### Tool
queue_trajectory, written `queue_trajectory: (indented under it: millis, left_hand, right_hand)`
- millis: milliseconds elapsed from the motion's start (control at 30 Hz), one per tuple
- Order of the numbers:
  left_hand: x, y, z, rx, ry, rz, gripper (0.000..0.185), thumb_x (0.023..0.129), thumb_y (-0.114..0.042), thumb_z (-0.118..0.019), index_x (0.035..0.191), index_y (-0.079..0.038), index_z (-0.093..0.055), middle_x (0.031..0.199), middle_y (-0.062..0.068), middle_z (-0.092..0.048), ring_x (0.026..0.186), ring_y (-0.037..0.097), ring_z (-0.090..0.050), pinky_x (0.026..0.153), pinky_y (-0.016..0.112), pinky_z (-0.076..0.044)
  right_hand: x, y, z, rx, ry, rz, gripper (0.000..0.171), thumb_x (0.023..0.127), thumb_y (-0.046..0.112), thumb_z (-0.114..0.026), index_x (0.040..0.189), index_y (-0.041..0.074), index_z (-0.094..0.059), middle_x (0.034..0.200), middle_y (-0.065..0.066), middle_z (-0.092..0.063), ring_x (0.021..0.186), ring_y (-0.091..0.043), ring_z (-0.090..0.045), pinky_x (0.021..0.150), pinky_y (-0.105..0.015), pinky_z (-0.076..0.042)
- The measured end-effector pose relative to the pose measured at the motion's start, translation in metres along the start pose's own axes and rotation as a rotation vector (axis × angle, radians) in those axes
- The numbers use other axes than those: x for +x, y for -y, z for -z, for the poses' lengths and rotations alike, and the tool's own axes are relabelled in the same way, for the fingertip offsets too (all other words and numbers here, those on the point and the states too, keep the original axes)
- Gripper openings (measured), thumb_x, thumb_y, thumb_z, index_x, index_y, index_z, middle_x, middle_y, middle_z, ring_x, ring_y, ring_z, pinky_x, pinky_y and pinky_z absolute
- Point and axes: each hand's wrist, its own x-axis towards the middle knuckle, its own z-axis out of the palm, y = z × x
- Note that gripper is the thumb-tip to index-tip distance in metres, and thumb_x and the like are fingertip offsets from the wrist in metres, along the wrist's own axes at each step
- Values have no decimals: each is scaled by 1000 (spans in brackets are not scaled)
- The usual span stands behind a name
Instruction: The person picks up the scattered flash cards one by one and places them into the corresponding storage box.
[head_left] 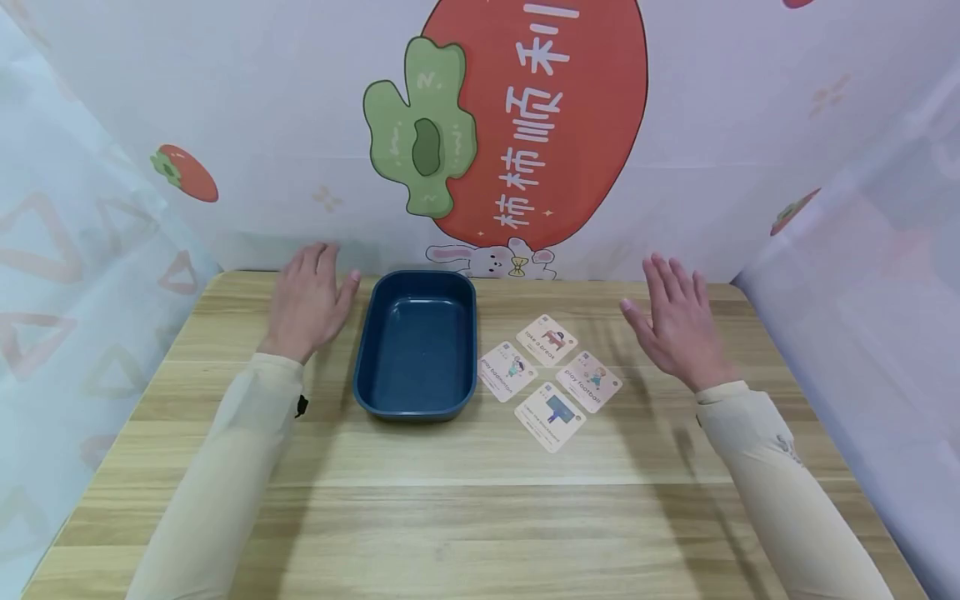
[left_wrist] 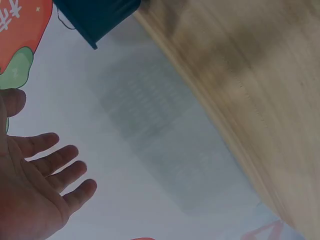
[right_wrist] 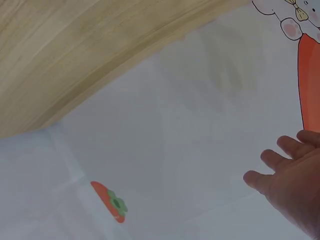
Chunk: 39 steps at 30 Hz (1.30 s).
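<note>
Wood-grain table: smooth rounded blue tray, four square cards; left hand, right hand, each grip wide, empty.

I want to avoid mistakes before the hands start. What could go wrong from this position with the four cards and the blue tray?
1. The four cards lie flat and close together, corners nearly touching, so lifting one may drag or shift a neighbour.
2. Thin cards flat on the wooden table may be hard to pinch and could slide.
3. The left hand hovers open beside the blue tray, and a careless sweep might nudge it. The right hand is also open, holding nothing.
</note>
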Motion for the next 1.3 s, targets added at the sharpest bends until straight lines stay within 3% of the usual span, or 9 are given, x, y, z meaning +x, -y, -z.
queue_trajectory:
  millis: [267,500,700,900,1133,1300]
  left_hand:
    - [-10,0,-7,19,112,34,58,109,-38,-40,137,12,-50,133,36,-53,121,54,-51,98,62,-42]
    - [-18,0,-16,3,86,-4,50,107,-37,-47,114,9,-67,103,29,-69,85,46,-66,66,55,-53]
    - [-20,1,-18,3,169,12,58,106,-47,-46,102,5,-71,78,18,-68,59,31,-61,46,40,-46]
    - [-22,-1,-21,-4,265,52,62,104,-53,-46,101,3,-73,77,14,-68,61,29,-61,44,38,-44]
    - [-22,-2,-25,-5,337,62,55,105,-46,-48,103,4,-72,68,9,-63,60,27,-59,46,36,-44]
    - [-23,-5,-27,-23,352,73,48,105,-41,-49,103,2,-70,72,9,-64,62,27,-60,50,38,-46]
  right_hand:
    - [-5,2,-9,40,-66,36,58,104,34,-55,143,-7,-45,141,-30,-48,133,-48,-41,109,-63,-29]
    - [-10,7,-13,32,-57,12,47,102,32,-59,132,-5,-56,123,-28,-57,118,-50,-50,99,-66,-35]
    - [-14,7,-18,44,-48,41,35,100,26,-63,119,-3,-64,105,-24,-62,95,-44,-57,90,-62,-40]
    - [-18,11,-22,51,-42,82,27,95,23,-69,105,-2,-70,95,-17,-65,81,-35,-59,73,-51,-46]
    - [-22,18,-21,108,75,37,23,95,22,-69,104,1,-70,94,-15,-66,84,-33,-62,76,-50,-48]
    - [-26,24,-21,146,164,-8,24,97,24,-68,107,2,-70,100,-15,-68,91,-33,-64,80,-50,-50]
